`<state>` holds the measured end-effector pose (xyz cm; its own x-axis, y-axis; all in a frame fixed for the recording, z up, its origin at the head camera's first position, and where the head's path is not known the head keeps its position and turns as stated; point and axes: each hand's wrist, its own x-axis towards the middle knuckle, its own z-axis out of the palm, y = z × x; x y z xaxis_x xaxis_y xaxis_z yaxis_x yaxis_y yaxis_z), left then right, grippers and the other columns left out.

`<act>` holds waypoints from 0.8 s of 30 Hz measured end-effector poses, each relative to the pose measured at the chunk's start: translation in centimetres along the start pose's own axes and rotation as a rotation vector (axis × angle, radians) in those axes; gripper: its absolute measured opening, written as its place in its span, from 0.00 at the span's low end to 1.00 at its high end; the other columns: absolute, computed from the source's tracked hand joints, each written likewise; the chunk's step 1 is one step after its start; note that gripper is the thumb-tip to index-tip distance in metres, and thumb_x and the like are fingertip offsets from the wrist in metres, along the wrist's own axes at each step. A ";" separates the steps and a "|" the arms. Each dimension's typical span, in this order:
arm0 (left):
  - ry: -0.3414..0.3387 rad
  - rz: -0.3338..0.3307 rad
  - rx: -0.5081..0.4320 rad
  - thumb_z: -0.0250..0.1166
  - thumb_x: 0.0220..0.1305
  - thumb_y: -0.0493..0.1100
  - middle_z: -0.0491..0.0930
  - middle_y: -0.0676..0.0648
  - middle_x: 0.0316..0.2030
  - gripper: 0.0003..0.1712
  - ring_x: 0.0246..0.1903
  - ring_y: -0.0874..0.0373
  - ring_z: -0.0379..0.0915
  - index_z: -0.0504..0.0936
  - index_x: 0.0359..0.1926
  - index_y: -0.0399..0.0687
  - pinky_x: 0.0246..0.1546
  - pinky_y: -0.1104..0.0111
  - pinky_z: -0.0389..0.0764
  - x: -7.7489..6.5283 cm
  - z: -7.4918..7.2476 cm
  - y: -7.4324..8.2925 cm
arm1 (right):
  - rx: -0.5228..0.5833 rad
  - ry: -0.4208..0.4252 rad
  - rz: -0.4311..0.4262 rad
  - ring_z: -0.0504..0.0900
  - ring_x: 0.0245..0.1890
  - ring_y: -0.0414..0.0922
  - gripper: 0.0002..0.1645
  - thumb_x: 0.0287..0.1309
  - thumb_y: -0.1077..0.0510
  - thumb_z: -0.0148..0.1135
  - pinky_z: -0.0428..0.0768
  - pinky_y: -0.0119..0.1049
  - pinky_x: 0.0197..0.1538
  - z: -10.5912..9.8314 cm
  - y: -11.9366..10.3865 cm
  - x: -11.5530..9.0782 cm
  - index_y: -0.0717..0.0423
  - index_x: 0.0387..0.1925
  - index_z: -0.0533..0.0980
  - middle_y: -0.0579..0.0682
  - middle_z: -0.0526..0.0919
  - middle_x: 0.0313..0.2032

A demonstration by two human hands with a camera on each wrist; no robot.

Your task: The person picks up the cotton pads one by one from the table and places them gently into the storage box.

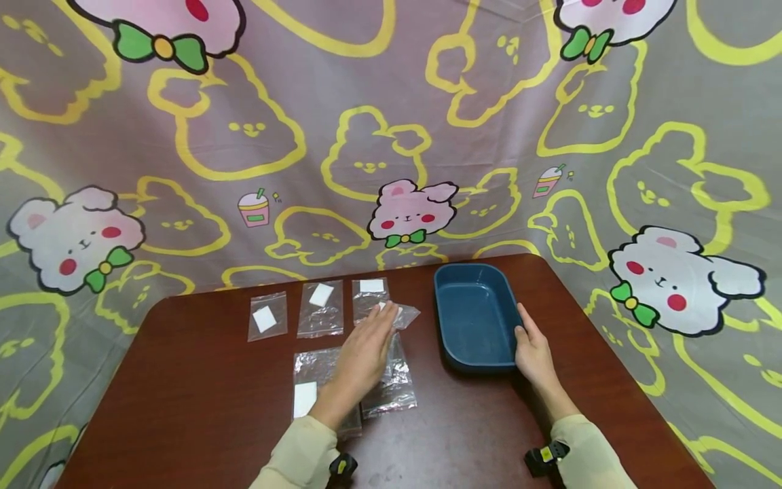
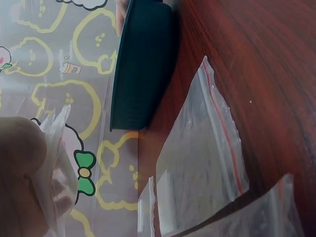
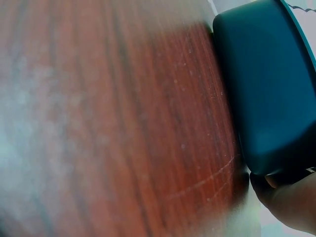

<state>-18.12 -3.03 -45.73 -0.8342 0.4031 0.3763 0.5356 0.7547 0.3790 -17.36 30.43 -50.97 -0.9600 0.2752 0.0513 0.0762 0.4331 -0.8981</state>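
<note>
My left hand [image 1: 362, 350] pinches a small clear zip bag [image 1: 404, 317] above the table. In the left wrist view, that bag stands upright between thumb and fingers [image 2: 19, 153]. My right hand [image 1: 534, 350] grips the right side of a deep blue plastic tray [image 1: 476, 319], thumb at the rim. The right wrist view shows part of this hand [image 3: 291, 202] against the tray's outer wall [image 3: 266, 89]. Nearest the left hand lie two larger clear zip bags, one [image 1: 391, 394] under the hand and one [image 1: 314, 363] with a white label, partly hidden by the forearm.
Along the back of the brown table [image 1: 201, 380] lie small zip bags with white labels: one at left [image 1: 259, 329], one in the middle [image 1: 318, 319], one [image 1: 369, 288] behind the left hand. A patterned cloth [image 1: 342, 88] hangs close behind the table and at both sides.
</note>
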 end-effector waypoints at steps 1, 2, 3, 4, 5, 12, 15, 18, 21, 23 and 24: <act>-0.001 0.005 0.001 0.53 0.78 0.43 0.61 0.47 0.73 0.28 0.73 0.48 0.56 0.64 0.75 0.47 0.71 0.52 0.59 0.1 0.1 0.1 | -0.003 0.001 -0.004 0.50 0.76 0.55 0.33 0.78 0.61 0.38 0.50 0.55 0.75 0.0 0.0 0.0 0.47 0.80 0.51 0.54 0.54 0.77; 0.001 0.011 -0.002 0.53 0.77 0.43 0.61 0.47 0.73 0.28 0.73 0.47 0.56 0.64 0.75 0.47 0.71 0.52 0.59 0.1 0.2 0.2 | -0.006 0.001 -0.008 0.50 0.76 0.55 0.32 0.78 0.61 0.38 0.50 0.55 0.75 0.0 0.0 0.0 0.48 0.80 0.51 0.55 0.54 0.77; 0.001 0.016 -0.001 0.53 0.77 0.43 0.61 0.47 0.73 0.28 0.73 0.47 0.57 0.64 0.75 0.47 0.71 0.52 0.59 0.2 0.3 0.3 | -0.009 0.004 -0.011 0.51 0.76 0.55 0.32 0.78 0.61 0.38 0.51 0.55 0.75 0.0 0.1 0.0 0.48 0.80 0.52 0.55 0.54 0.77; 0.006 0.024 0.002 0.54 0.77 0.42 0.62 0.47 0.73 0.28 0.72 0.47 0.58 0.65 0.74 0.46 0.71 0.52 0.60 0.2 0.4 0.3 | -0.013 0.004 -0.015 0.51 0.76 0.55 0.32 0.78 0.61 0.38 0.51 0.55 0.75 0.1 0.1 0.1 0.48 0.80 0.52 0.55 0.54 0.77; 0.006 0.027 0.000 0.54 0.77 0.42 0.62 0.47 0.72 0.28 0.72 0.47 0.58 0.65 0.74 0.46 0.71 0.52 0.59 0.3 0.5 0.4 | -0.018 0.004 -0.019 0.51 0.76 0.55 0.32 0.78 0.61 0.38 0.51 0.56 0.75 0.1 0.1 0.1 0.48 0.80 0.52 0.55 0.54 0.77; 0.015 0.076 0.000 0.55 0.76 0.42 0.64 0.44 0.72 0.27 0.71 0.44 0.60 0.67 0.73 0.42 0.70 0.52 0.61 0.9 1.3 1.1 | -0.011 -0.006 -0.029 0.51 0.76 0.54 0.32 0.78 0.62 0.38 0.51 0.55 0.75 0.2 0.1 0.1 0.48 0.80 0.52 0.55 0.54 0.77; 0.008 0.090 -0.004 0.55 0.76 0.42 0.64 0.44 0.71 0.27 0.71 0.44 0.61 0.67 0.73 0.42 0.70 0.52 0.61 1.3 1.5 1.5 | -0.007 -0.007 -0.033 0.50 0.76 0.54 0.32 0.79 0.62 0.38 0.50 0.55 0.75 0.1 0.2 0.1 0.48 0.80 0.52 0.55 0.54 0.77; 0.001 0.101 -0.012 0.54 0.77 0.42 0.66 0.44 0.71 0.27 0.71 0.45 0.61 0.68 0.72 0.42 0.70 0.51 0.62 1.6 1.7 1.9 | -0.004 -0.005 -0.033 0.50 0.76 0.53 0.32 0.78 0.62 0.38 0.50 0.54 0.75 0.1 0.3 0.2 0.48 0.80 0.52 0.55 0.54 0.77; -0.011 0.104 -0.027 0.53 0.78 0.42 0.66 0.44 0.71 0.26 0.71 0.45 0.60 0.68 0.72 0.42 0.70 0.51 0.61 1.9 1.9 2.3 | -0.006 -0.001 -0.032 0.50 0.76 0.53 0.32 0.78 0.62 0.38 0.50 0.54 0.75 0.1 0.3 0.2 0.48 0.79 0.52 0.55 0.54 0.77; -0.016 0.108 -0.031 0.52 0.78 0.43 0.66 0.44 0.71 0.26 0.71 0.45 0.60 0.68 0.72 0.43 0.70 0.52 0.62 2.1 2.0 2.5 | -0.005 0.000 -0.034 0.50 0.76 0.54 0.32 0.78 0.62 0.38 0.50 0.54 0.75 0.1 0.3 0.2 0.49 0.79 0.52 0.55 0.54 0.77; -0.017 0.109 -0.033 0.52 0.78 0.42 0.66 0.44 0.71 0.26 0.71 0.45 0.60 0.68 0.72 0.43 0.70 0.52 0.62 2.2 2.1 2.6 | -0.005 0.001 -0.036 0.50 0.76 0.54 0.32 0.78 0.62 0.38 0.50 0.55 0.75 0.1 0.3 0.2 0.49 0.79 0.52 0.55 0.54 0.77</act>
<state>-18.85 0.94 -45.69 -0.7725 0.4914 0.4023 0.6274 0.6882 0.3643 -17.52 30.53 -51.23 -0.9620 0.2601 0.0835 0.0434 0.4473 -0.8933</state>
